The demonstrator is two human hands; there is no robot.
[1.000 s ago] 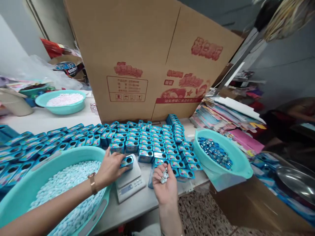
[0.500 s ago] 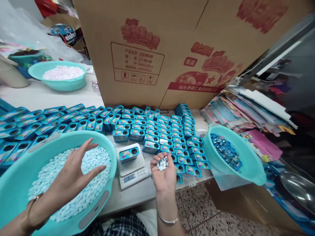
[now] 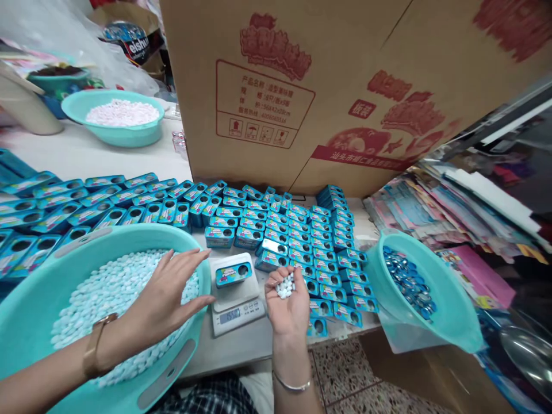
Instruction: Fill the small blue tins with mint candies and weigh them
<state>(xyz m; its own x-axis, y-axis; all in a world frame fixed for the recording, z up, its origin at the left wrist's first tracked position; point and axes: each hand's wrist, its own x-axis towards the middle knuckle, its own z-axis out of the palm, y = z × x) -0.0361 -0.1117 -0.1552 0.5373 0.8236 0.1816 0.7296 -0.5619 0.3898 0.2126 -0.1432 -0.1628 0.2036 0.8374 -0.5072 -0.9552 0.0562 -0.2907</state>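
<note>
Over the big turquoise basin of pale blue candies, my left hand hovers with fingers stretched and thumb apart, holding nothing. Just right of its fingertips, a blue tin with a round hole in its top rests on a small white digital scale with a lit display. My right hand is palm up beside the scale, its fingers curled around a small heap of pale candies.
Rows of blue tins fill the table behind the scale. A large cardboard box stands at the back. At right is a turquoise basin of shiny blue pieces; far left, another basin holds pale pink candies. Stacked printed sheets lie at right.
My left hand has moved right, from over the candies toward the tin on the scale. My right hand still cups its candies. The whole view has shifted slightly.
</note>
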